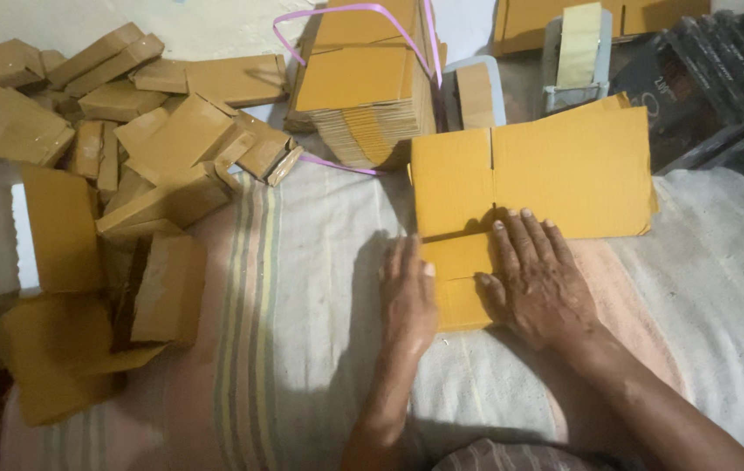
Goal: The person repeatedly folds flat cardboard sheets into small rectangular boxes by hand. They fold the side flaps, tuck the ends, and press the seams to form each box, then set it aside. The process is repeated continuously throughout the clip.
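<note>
A flat yellow cardboard box blank (555, 170) lies on the cloth in front of me. Its near flap (459, 266) is folded toward me. My left hand (408, 292) lies flat along the flap's left edge, fingers pointing away. My right hand (536, 277) presses palm down on the flap's right side, fingertips reaching the fold line of the blank. Neither hand grips anything; both rest flat on the cardboard.
A tied stack of flat blanks (363, 83) with a pink strap stands at the back. Several folded small boxes (127, 157) are heaped on the left. A tape dispenser (577, 52) and dark packages (721, 78) sit at the back right. Striped cloth (284, 349) covers the surface.
</note>
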The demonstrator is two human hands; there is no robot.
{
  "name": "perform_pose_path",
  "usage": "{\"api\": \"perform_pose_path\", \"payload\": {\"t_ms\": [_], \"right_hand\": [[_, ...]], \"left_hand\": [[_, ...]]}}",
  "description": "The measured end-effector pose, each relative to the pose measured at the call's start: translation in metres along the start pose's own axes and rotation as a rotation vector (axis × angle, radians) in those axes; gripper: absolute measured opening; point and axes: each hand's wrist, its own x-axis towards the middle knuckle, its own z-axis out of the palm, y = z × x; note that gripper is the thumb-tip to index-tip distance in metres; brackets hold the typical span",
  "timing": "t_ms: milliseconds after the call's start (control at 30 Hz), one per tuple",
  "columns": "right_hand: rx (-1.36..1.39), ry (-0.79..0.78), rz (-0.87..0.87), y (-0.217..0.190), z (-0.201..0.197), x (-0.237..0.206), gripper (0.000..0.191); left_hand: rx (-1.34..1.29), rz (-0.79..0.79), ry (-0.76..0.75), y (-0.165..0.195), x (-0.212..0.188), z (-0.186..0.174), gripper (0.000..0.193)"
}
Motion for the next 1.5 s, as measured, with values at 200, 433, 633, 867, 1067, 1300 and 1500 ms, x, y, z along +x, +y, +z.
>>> {"api": "perform_pose_path", "payload": {"t_ms": [200,433,633,867,1067,1300,1500], "right_hand": [[0.027,0.076,0.005,0.002,-0.001,0.005,0.065],[0.083,0.063,0.059,-0.004,-0.027,0.007,0.043],[0.031,-0.164,0.083,-0.001,-0.022,0.028,0.04],[0.196,-0.038,-0.156,0.007,-0.005,0.033,0.041],[0.152,-0.029,-0.114,0.005,-0.008,0.03,0.041],[0.205,-0.065,-0.067,0.002,-0.016,0.03,0.035],[0.191,-0.036,-0.074,0.001,-0.015,0.03,0.035]], "left_hand": [[0.312,0.068,-0.215,0.057,0.021,0.0,0.047],[0.278,-0.055,-0.27,0.088,0.023,-0.014,0.042],[0.288,-0.135,-0.423,0.067,0.032,0.002,0.049],[0.289,-0.04,-0.423,0.049,0.038,0.016,0.041],[0.245,0.028,-0.304,0.048,0.034,0.016,0.035],[0.225,-0.025,-0.387,0.049,0.036,0.016,0.035],[0.232,0.009,-0.33,0.052,0.033,0.011,0.034]]}}
